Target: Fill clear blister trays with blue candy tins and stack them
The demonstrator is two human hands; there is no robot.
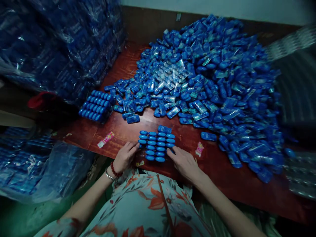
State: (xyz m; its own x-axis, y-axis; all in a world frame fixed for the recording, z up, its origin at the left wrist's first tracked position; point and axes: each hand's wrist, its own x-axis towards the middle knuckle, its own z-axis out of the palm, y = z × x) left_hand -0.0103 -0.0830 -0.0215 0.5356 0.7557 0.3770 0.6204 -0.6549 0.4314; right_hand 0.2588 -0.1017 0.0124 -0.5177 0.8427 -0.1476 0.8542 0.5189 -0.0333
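In the head view, a block of glossy blue oval-ended packs [154, 143] stands in columns near the table's front edge. The outer columns are shorter at the near end than the middle ones. My left hand [127, 154] is at the block's left side, its fingers closed on a blue pack partly hidden by the fingertips. On the opposite side, my right hand [184, 162] has its fingers bent against the right column, on a pack mostly hidden beneath them. One loose blue pack [164, 129] lies flat just behind the block.
A large heap of wrapped blue packs [209, 79] covers the back and right, with a clear plastic tray [170, 73] on it. Another stacked block [96, 106] stands left. Plastic-wrapped bales [61, 42] rise behind. Pink wrappers [106, 139] lie on the red-brown table [84, 133].
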